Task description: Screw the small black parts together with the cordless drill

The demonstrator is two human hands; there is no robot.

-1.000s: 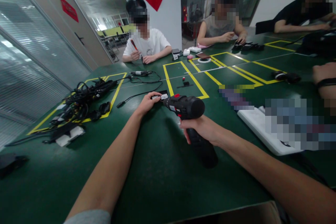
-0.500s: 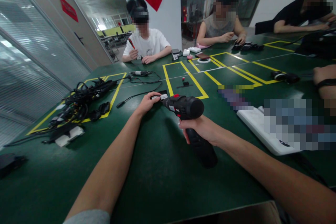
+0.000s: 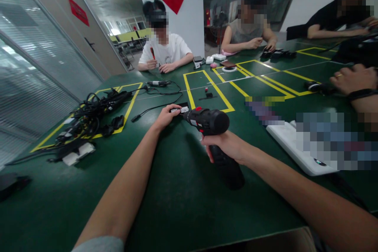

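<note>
Above the right grip [image 3: 225, 144], the drill [image 3: 210, 121] points forward and left, its barrel's long axis running toward the left grip [image 3: 165, 118]. The right grip wraps the handle; the left pinches a small, white-labelled black piece [image 3: 184, 109] at the worktop [image 3: 177, 189]. The drill is black with red accents.

A green table [image 3: 177, 197] carries yellow tape [image 3: 189, 93] in oblongs. Tangled black cables [image 3: 92, 116] lie across the leftmost one; a white box [image 3: 285, 139] sits at right, a white ring [image 3: 229, 71] farther back, and a labelled black box [image 3: 184, 108] near the middle.
</note>
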